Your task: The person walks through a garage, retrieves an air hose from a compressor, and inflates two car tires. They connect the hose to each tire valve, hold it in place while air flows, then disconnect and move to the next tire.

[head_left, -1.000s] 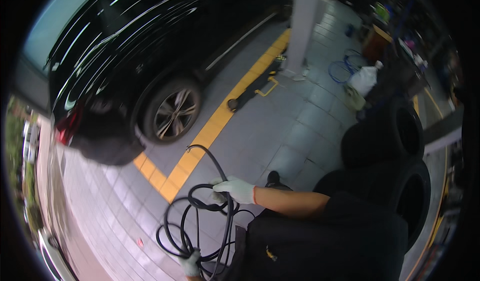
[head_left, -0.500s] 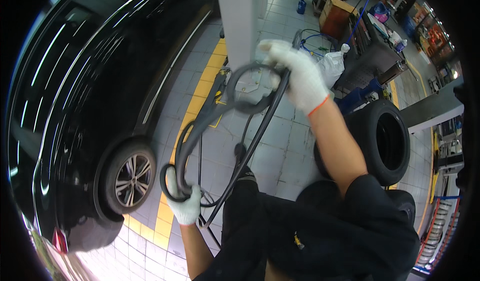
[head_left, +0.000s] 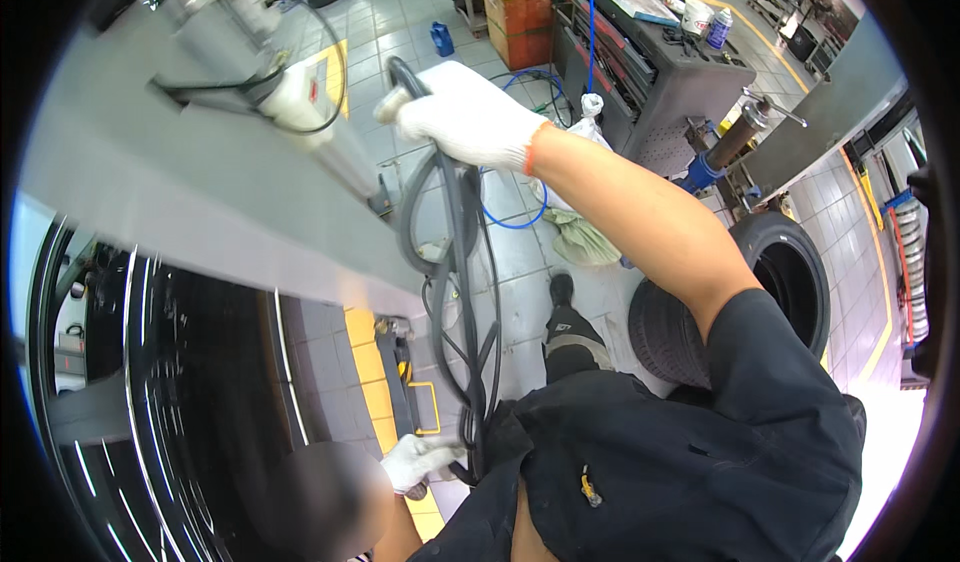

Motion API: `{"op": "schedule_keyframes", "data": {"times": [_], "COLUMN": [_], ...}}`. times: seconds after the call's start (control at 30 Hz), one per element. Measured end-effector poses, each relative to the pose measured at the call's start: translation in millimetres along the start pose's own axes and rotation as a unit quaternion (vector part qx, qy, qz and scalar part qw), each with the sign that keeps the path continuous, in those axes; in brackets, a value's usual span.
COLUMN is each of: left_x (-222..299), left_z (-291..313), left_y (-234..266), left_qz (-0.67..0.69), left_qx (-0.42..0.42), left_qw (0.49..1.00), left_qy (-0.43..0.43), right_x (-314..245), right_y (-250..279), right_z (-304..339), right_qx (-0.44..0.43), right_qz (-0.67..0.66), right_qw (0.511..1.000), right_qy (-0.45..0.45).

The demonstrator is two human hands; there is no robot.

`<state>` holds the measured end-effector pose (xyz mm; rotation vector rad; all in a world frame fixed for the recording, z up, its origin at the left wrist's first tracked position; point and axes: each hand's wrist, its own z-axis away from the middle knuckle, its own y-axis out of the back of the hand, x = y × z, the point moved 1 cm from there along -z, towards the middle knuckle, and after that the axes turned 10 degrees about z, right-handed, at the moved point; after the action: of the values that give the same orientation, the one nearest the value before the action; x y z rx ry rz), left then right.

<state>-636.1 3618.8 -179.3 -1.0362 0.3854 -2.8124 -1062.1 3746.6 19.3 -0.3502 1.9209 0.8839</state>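
A looped length of black hose (head_left: 460, 262) hangs in front of me, stretched between my two gloved hands. My right hand (head_left: 465, 117), in a white knit glove with an orange cuff, is closed round its upper bend, which sticks out past the fingers. Several long loops drop from there. Low beside my body, my left hand (head_left: 415, 462), also in a white glove, has its fingers at the bottom of the loops. A blurred patch next to that hand hides part of the arm.
A large grey post (head_left: 230, 202) stands close on the left, beside a black car (head_left: 190, 412). Tyres (head_left: 670, 332) stand at my right. Ahead are a tool cabinet (head_left: 680, 92), a wooden box (head_left: 520, 22), a white bag (head_left: 590, 132) and a blue hose (head_left: 515, 225) on the floor.
My view has turned, bringing the post and tool cabinet closer. The hose loops now hang straighter and longer, with my right hand high and my left hand low. Both hands stay with the hose.
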Motion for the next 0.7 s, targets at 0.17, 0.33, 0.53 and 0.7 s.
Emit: {"op": "schedule_keyframes", "data": {"times": [0.17,0.33,0.53,0.7], "left_x": [100.2,291.9,507.2,661.0], "left_z": [-157.5,-293.9,-393.4,-506.2], "left_y": [29.6,29.5,132.8,270.2], "left_qz": [0.225,0.3,0.114,0.213], "left_qx": [-0.077,0.075,0.262,0.441], "left_qw": [0.969,0.932,0.916,0.813], "left_qy": [-0.067,-0.19,-0.281,-0.316], "right_x": [91.3,122.7,162.9,237.6], "right_y": [59.9,137.7,178.0,176.5], "right_z": [-210.1,-439.6,-724.6,-938.6], "right_qx": [0.02,0.088,0.154,0.076], "right_qz": [-0.099,0.225,0.257,0.177], "right_qw": [0.995,0.956,0.914,0.951], "right_qy": [-0.01,0.167,0.274,0.242]}}
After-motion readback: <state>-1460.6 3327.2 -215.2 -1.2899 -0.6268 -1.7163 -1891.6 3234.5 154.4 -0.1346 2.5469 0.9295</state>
